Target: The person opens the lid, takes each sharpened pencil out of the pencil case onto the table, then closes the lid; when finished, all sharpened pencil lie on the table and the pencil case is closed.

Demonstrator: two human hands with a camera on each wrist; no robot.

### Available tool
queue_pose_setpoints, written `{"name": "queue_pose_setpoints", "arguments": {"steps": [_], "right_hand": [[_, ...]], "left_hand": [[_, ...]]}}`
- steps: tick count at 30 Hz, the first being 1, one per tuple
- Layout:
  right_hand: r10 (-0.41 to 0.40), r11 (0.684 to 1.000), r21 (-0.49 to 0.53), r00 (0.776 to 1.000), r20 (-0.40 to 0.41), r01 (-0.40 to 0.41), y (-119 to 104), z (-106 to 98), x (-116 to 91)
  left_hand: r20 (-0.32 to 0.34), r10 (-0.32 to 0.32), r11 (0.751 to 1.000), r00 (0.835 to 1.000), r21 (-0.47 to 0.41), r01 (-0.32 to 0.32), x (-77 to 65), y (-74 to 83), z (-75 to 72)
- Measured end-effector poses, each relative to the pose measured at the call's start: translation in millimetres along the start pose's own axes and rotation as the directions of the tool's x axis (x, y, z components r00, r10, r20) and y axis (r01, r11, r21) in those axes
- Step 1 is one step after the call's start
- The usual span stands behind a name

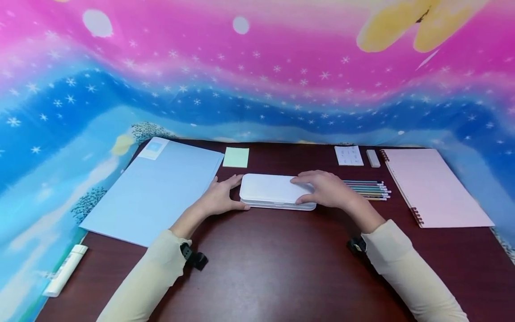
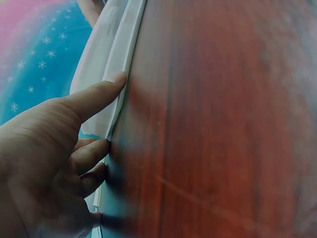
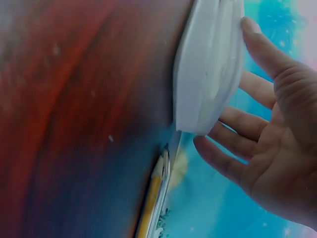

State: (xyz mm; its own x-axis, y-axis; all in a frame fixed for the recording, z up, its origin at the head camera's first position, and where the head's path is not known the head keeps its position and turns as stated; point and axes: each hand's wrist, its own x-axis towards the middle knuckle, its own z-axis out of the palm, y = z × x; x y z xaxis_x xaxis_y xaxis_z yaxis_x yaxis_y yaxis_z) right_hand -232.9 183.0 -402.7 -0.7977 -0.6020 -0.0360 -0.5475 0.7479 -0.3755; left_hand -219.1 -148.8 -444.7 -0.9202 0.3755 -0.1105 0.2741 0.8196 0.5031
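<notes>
A white pencil case [image 1: 267,188] lies on the dark wooden table, its long side facing me and a seam running along the front. At its left end, my left hand [image 1: 219,195] holds it, thumb at the front corner and a finger at the back corner. In the left wrist view the thumb of the left hand [image 2: 49,144] touches the case's front edge [image 2: 121,54]. Over the right end, my right hand [image 1: 323,190] grips the case, thumb at the front and fingers over the lid. The right wrist view shows the case's end [image 3: 198,94] beside the right hand [image 3: 277,144].
Several pencils [image 1: 368,189] lie right of the case. A pink spiral notebook [image 1: 436,188] is farther right, near an eraser [image 1: 373,158] and a printed note [image 1: 349,155]. Left are a blue folder [image 1: 161,188], green sticky notes [image 1: 236,157] and a white tube [image 1: 66,270].
</notes>
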Motion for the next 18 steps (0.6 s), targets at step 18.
{"name": "queue_pose_setpoints", "arguments": {"steps": [18], "right_hand": [[0.026, 0.998, -0.064, 0.999, 0.033, -0.024, -14.6, 1.4, 1.3]], "left_hand": [[-0.047, 0.013, 1.000, 0.999, 0.019, -0.012, 0.7, 1.9, 1.8]]}}
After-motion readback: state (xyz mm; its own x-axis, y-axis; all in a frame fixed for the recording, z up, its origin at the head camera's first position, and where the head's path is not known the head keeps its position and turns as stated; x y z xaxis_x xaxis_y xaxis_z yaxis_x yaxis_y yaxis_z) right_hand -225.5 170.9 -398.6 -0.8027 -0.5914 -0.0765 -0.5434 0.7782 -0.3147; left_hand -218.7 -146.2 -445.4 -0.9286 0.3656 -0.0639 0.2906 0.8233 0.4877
